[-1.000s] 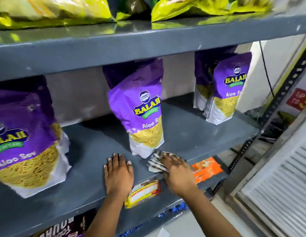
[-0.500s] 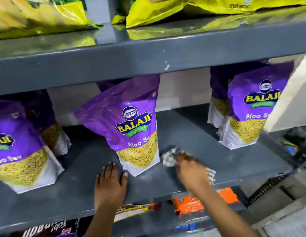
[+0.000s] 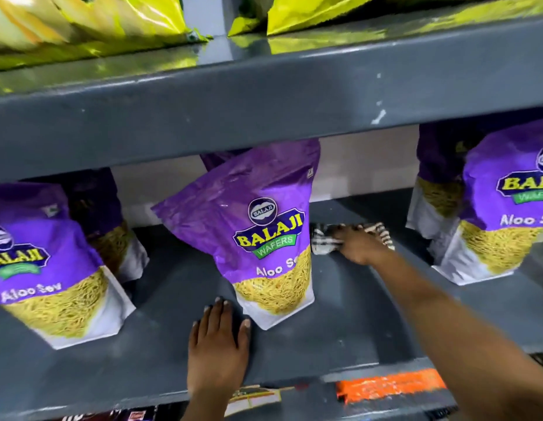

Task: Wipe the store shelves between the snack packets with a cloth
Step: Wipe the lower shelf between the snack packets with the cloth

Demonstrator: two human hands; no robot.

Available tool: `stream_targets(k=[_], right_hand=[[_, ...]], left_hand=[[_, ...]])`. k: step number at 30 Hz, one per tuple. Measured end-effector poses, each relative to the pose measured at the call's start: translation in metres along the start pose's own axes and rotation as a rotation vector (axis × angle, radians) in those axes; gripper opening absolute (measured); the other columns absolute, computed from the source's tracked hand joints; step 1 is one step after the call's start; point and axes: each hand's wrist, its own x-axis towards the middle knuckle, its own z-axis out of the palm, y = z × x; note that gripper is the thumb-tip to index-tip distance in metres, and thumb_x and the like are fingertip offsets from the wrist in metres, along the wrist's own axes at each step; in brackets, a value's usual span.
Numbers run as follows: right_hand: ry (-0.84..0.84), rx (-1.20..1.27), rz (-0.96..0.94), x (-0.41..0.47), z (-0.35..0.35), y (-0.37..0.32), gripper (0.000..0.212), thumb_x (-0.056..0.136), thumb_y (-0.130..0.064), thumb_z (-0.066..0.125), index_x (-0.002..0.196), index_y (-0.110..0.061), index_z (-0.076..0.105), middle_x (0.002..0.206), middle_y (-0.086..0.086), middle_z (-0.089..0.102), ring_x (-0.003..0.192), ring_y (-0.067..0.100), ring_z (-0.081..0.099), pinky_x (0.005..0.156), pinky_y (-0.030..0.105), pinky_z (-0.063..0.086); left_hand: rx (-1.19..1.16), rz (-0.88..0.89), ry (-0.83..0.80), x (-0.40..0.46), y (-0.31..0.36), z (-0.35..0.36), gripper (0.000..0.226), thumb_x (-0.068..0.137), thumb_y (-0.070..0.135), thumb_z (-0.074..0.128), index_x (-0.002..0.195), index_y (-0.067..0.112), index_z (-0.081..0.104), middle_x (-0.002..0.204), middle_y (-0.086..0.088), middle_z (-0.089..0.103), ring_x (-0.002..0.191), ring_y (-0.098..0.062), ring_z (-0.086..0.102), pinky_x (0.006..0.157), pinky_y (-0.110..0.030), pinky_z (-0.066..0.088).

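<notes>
A grey metal shelf (image 3: 355,323) holds purple Balaji Aloo Sev packets: one on the left (image 3: 42,268), one in the middle (image 3: 261,232), one on the right (image 3: 507,214). My right hand (image 3: 359,246) presses a black-and-white checked cloth (image 3: 321,241) onto the shelf deep between the middle and right packets. Part of the cloth is hidden under the hand. My left hand (image 3: 217,344) lies flat, fingers spread, on the shelf's front part, just left of the middle packet's base.
The upper grey shelf (image 3: 264,95) overhangs close above, carrying yellow-green packets (image 3: 97,22). More purple packets stand behind the front ones. Below the front edge lie an orange packet (image 3: 388,387) and other small packets (image 3: 255,396).
My right hand has pushed the cloth from the shelf's front edge back toward the wall, beside the middle packet. The left hand stayed flat on the shelf. The view shifted closer and left.
</notes>
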Motion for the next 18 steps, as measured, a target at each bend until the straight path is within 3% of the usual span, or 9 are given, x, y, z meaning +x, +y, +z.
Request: stream_targets(k=[3,5,7,9,11,13,18], right_hand=[[-0.059,0.064,-0.064,-0.070,0.007,-0.006,0.043,0.089,-0.023,0.046,0.129,-0.037,0.045,0.153,-0.002,0.028,0.139,0.028,0.027,0.114,0.044,0.025],[-0.138,0.112,-0.144,-0.117,0.007,-0.012,0.040,0.087,-0.018,0.049,0.121,-0.038,0.052,0.145,-0.004,0.042,0.133,0.024,0.037,0.109,0.036,0.032],[-0.264,0.204,-0.175,-0.149,-0.006,-0.019,0.041,0.087,-0.012,0.049,0.116,-0.040,0.055,0.122,-0.015,0.061,0.119,0.011,0.053,0.097,0.024,0.042],[-0.292,0.288,-0.131,-0.148,-0.029,-0.024,0.038,0.091,-0.006,0.047,0.119,-0.030,0.055,0.101,-0.021,0.070,0.101,-0.003,0.062,0.086,0.008,0.042],[-0.101,0.346,-0.066,-0.119,-0.050,-0.019,0.032,0.092,-0.010,0.047,0.124,-0.015,0.054,0.124,0.001,0.064,0.117,0.014,0.055,0.099,0.021,0.037],[0.021,0.277,0.022,-0.075,-0.062,-0.009,0.033,0.094,-0.011,0.042,0.127,-0.007,0.048,0.134,0.019,0.051,0.123,0.033,0.047,0.103,0.036,0.034],[0.086,0.014,0.087,-0.013,-0.023,0.022,0.050,0.093,-0.013,0.036,0.141,-0.024,0.026,0.151,0.011,0.030,0.134,0.034,0.034,0.112,0.044,0.029]], left_hand=[[-0.022,-0.006,-0.006,-0.002,0.002,0.000,0.061,0.080,0.045,0.032,0.111,0.003,0.062,0.118,-0.017,0.064,0.109,-0.037,0.059,0.090,-0.053,0.045],[-0.032,-0.013,-0.008,-0.002,0.002,0.000,0.064,0.081,0.047,0.028,0.115,0.003,0.060,0.123,-0.016,0.061,0.114,-0.036,0.055,0.094,-0.052,0.042],[-0.034,-0.013,-0.007,-0.002,0.001,0.001,0.066,0.081,0.048,0.026,0.116,0.003,0.059,0.125,-0.016,0.059,0.116,-0.036,0.053,0.096,-0.052,0.040],[-0.036,-0.012,-0.006,-0.003,0.001,0.001,0.069,0.081,0.050,0.023,0.120,0.004,0.057,0.129,-0.015,0.056,0.119,-0.035,0.051,0.099,-0.051,0.037],[-0.041,-0.007,0.002,-0.002,0.001,0.002,0.074,0.080,0.052,0.018,0.124,0.005,0.053,0.134,-0.014,0.052,0.124,-0.034,0.046,0.103,-0.049,0.033],[-0.040,-0.004,0.009,-0.003,0.000,0.002,0.078,0.078,0.054,0.014,0.127,0.007,0.050,0.138,-0.012,0.048,0.128,-0.032,0.041,0.106,-0.046,0.029],[-0.045,-0.005,0.031,-0.002,-0.003,0.005,0.078,0.077,0.054,0.015,0.127,0.008,0.051,0.137,-0.012,0.049,0.128,-0.031,0.041,0.107,-0.046,0.029]])
